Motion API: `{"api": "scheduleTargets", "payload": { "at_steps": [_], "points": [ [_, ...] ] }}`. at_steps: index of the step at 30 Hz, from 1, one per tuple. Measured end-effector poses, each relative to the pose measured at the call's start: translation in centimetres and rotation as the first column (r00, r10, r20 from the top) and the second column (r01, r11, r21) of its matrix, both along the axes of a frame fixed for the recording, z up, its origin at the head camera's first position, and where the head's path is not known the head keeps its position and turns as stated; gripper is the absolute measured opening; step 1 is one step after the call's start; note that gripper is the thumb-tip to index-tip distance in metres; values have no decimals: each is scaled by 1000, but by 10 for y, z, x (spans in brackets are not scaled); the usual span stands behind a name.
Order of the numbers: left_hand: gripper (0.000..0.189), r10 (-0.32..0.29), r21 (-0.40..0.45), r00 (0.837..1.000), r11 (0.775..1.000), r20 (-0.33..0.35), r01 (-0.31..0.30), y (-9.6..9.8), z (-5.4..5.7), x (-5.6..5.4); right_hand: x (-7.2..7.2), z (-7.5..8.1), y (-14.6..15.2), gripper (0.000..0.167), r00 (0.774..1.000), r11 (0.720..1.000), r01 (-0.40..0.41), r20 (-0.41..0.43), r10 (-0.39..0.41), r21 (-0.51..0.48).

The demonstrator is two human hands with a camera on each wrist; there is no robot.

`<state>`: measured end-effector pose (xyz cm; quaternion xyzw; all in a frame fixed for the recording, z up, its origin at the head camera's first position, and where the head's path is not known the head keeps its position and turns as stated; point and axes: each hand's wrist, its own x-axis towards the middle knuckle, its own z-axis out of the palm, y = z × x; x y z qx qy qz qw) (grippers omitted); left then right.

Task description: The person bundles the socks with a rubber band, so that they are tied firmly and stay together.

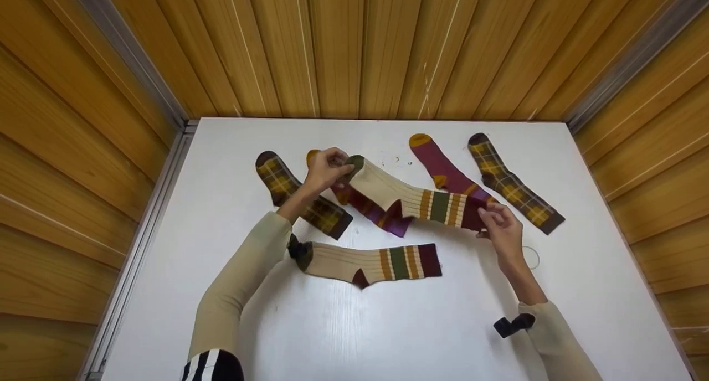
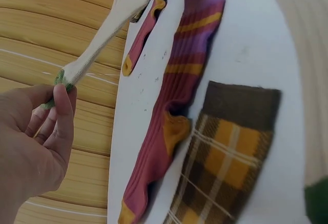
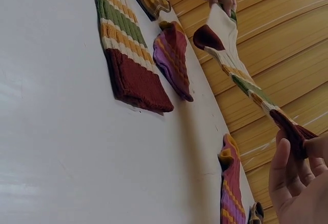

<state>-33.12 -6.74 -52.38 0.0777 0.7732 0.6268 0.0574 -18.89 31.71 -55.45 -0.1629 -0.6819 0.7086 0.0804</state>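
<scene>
White table (image 1: 354, 336) underneath, striped sock (image 1: 414, 199) held over it, its lookalike (image 1: 343, 263) at 7 o'clock. Left hand (image 1: 325, 173) pinches the toe at 10, right hand (image 1: 503, 228) the cuff near 4. Toe pinch looks skimpy imo; one hard tug could pop it loose.

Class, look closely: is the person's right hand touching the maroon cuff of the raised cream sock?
Touching. The right wrist view shows it: the right hand pinches the maroon cuff between thumb and fingers.
</scene>
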Motion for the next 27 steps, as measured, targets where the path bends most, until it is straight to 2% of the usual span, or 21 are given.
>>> {"api": "scheduleTargets", "payload": {
  "at_steps": [7,12,16,20,24,27],
  "points": [
    [22,10,56,995,998,99,-16,-27,-6,32,4,0,-2,11,992,992,-121,41,122,-35],
    [26,25,81,987,996,161,-39,-42,-11,52,8,-1,-4,11,972,972,-223,56,228,-73],
    [28,12,79,979,996,203,-28,-49,-14,66,13,-2,-1,13,949,955,-291,105,297,-63],
    [28,13,86,972,996,236,-34,-57,-13,80,13,-5,1,15,895,912,-402,171,411,-87],
    [29,30,83,963,995,268,-54,-67,-13,97,13,-10,2,16,805,829,-536,200,559,-157],
    [31,19,76,956,996,294,-43,-74,-17,109,15,-15,3,18,751,777,-599,200,629,-195]
  ]
}}
